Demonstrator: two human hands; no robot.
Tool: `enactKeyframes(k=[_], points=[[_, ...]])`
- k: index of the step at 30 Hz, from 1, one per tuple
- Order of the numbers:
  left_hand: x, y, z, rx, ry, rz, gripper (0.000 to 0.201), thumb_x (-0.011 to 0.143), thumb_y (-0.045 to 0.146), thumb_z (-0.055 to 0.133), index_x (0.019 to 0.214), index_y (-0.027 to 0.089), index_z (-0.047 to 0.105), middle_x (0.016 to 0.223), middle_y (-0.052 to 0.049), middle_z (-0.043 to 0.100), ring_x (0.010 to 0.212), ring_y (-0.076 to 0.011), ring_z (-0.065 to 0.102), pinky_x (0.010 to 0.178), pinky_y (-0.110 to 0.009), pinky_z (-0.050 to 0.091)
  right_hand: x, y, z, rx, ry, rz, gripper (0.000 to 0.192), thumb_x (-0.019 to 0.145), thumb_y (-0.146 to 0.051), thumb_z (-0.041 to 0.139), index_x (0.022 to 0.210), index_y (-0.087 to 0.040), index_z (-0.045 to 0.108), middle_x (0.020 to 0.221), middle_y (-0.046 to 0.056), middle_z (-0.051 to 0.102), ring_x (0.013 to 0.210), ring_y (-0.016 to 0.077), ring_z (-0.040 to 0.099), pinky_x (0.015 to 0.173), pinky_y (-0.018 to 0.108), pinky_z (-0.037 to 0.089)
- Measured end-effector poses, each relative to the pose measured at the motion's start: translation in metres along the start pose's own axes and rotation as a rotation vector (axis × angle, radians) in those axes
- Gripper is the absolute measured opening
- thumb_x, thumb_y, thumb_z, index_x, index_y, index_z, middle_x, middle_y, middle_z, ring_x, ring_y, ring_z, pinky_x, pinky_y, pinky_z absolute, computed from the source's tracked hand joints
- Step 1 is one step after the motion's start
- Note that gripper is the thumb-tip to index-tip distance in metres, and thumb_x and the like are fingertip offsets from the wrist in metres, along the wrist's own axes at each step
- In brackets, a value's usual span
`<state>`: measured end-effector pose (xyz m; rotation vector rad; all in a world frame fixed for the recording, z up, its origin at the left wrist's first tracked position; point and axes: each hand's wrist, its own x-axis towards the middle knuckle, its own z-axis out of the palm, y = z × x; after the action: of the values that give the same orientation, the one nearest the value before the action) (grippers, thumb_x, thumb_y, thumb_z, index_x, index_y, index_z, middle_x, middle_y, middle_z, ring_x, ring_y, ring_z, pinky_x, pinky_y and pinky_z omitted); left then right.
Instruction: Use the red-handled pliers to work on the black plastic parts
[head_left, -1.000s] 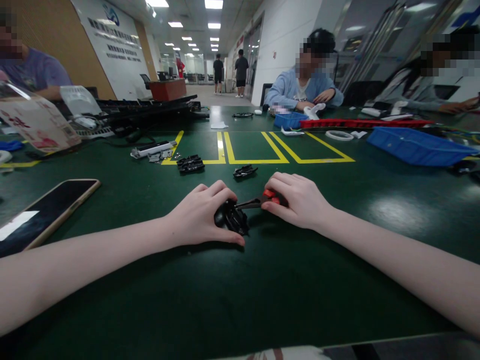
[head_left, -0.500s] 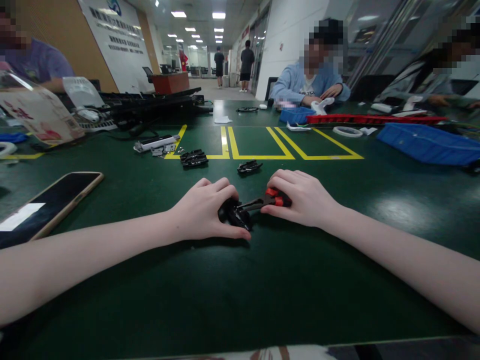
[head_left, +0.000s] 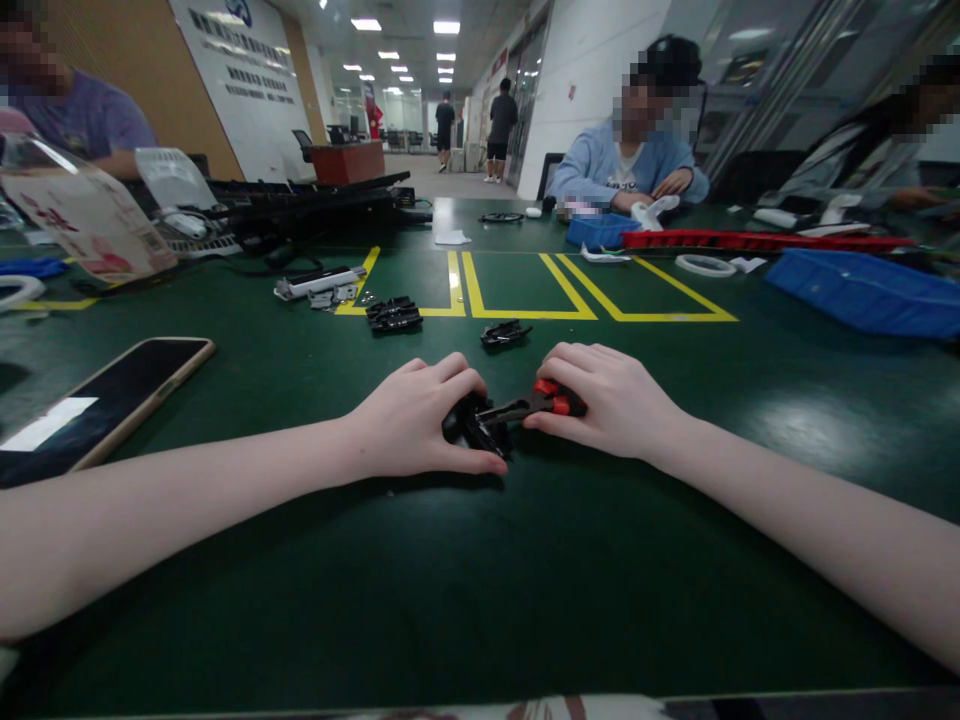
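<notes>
My left hand [head_left: 427,418] is closed around a small black plastic part [head_left: 480,428], holding it low over the green table [head_left: 450,590]. In my right hand [head_left: 600,402] is a pair of pliers [head_left: 551,398] with red and black handles, gripped by the fingers. The plier jaws point left and reach onto the black part; whether they pinch a piece of it I cannot tell. Just beyond my hands lie a black part [head_left: 505,333] and several more black parts [head_left: 394,315] grouped together.
A phone [head_left: 112,405] lies at left. White and grey pieces [head_left: 322,287] sit near yellow tape lines [head_left: 532,316]. A blue bin [head_left: 862,290], a tape roll [head_left: 705,265] and a long red strip [head_left: 765,241] are at right. Co-workers sit across the table.
The whole view has shifted slightly, so everything appears a little further right. Both hands keep their hold on the black part and the pliers, with the jaws opening slightly wider apart or turned.
</notes>
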<state>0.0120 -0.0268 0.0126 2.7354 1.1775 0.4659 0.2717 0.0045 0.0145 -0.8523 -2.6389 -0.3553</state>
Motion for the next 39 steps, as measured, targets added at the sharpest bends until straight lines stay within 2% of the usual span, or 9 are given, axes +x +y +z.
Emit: enactKeyframes(k=[7, 10, 19, 27, 34, 39], points=[[0.000, -0.001, 0.001, 0.012, 0.011, 0.012, 0.071, 0.077, 0.079, 0.059, 0.114, 0.018, 0.060, 0.112, -0.007, 0.060, 0.086, -0.0217, 0.059, 0.084, -0.038, 0.047, 0.000, -0.008, -0.001, -0.215, 0.115, -0.084, 0.051, 0.093, -0.061, 0.051, 0.092, -0.012, 0.065, 0.090, 0.012, 0.067, 0.079, 0.0242, 0.059, 0.069, 0.035, 0.043], [0.000, -0.001, 0.002, 0.012, 0.012, 0.018, 0.071, 0.077, 0.079, 0.060, 0.114, 0.018, 0.060, 0.113, -0.007, 0.060, 0.086, -0.0215, 0.058, 0.083, -0.037, 0.046, 0.001, -0.011, -0.002, -0.272, 0.122, -0.111, 0.050, 0.093, -0.060, 0.051, 0.092, -0.013, 0.066, 0.090, 0.012, 0.068, 0.082, 0.0254, 0.060, 0.071, 0.037, 0.043], [0.000, 0.000, 0.001, 0.001, 0.007, 0.026, 0.072, 0.078, 0.080, 0.059, 0.115, 0.018, 0.060, 0.115, -0.007, 0.060, 0.087, -0.0210, 0.058, 0.084, -0.037, 0.046, -0.001, -0.006, 0.000, -0.177, 0.124, -0.071, 0.050, 0.093, -0.061, 0.051, 0.088, -0.014, 0.065, 0.086, 0.010, 0.067, 0.075, 0.0217, 0.058, 0.066, 0.033, 0.042], [0.000, -0.001, 0.001, 0.017, 0.006, 0.034, 0.073, 0.079, 0.079, 0.058, 0.117, 0.017, 0.060, 0.115, -0.007, 0.061, 0.088, -0.0213, 0.059, 0.086, -0.037, 0.046, 0.000, -0.005, 0.001, -0.149, 0.084, -0.068, 0.049, 0.093, -0.061, 0.051, 0.085, -0.015, 0.065, 0.082, 0.008, 0.066, 0.069, 0.0196, 0.056, 0.062, 0.032, 0.040], [0.000, 0.000, 0.001, 0.018, -0.002, 0.034, 0.071, 0.081, 0.077, 0.057, 0.120, 0.017, 0.059, 0.118, -0.008, 0.060, 0.091, -0.0224, 0.060, 0.087, -0.038, 0.047, -0.001, -0.005, 0.000, -0.100, 0.001, -0.012, 0.051, 0.094, -0.064, 0.046, 0.084, -0.017, 0.065, 0.082, 0.009, 0.065, 0.067, 0.0194, 0.054, 0.062, 0.032, 0.039], [0.000, 0.000, 0.000, 0.020, -0.001, 0.043, 0.071, 0.082, 0.074, 0.058, 0.122, 0.016, 0.059, 0.119, -0.009, 0.060, 0.090, -0.0222, 0.060, 0.087, -0.038, 0.047, -0.001, -0.005, 0.001, -0.096, -0.001, -0.012, 0.053, 0.095, -0.063, 0.045, 0.083, -0.016, 0.065, 0.081, 0.009, 0.064, 0.066, 0.0191, 0.052, 0.061, 0.032, 0.039]])
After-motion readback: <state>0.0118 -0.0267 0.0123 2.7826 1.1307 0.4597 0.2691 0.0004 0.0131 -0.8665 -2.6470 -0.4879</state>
